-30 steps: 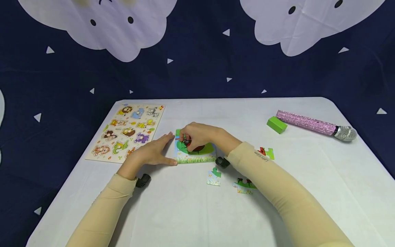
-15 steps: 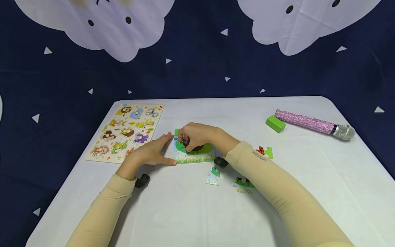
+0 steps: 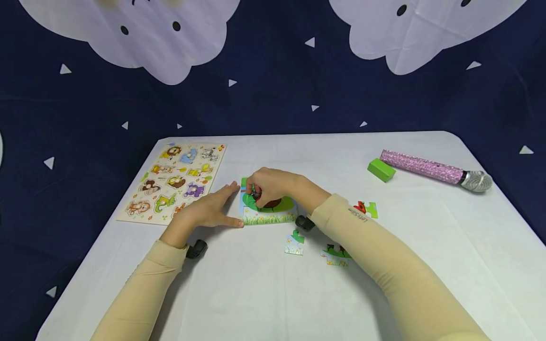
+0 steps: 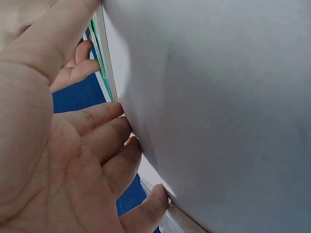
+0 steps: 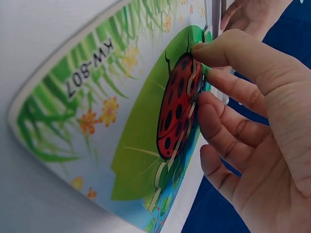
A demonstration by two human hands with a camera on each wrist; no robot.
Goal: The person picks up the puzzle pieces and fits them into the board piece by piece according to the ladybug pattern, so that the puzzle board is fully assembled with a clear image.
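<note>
Hands (image 3: 273,185) barely shifted, left (image 3: 209,209) at puzzle (image 3: 270,219) edge, loose pieces (image 3: 294,246) apart

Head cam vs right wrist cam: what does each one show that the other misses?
Only head: the animal board, the green block, the pink microphone and three loose puzzle pieces, one partly behind the right sleeve.

Only right wrist: a readable KW-807 print on the ladybug puzzle.

Both: that puzzle, with the right hand at it, and the left hand, of which the wrist cam catches just part at its top right.
</note>
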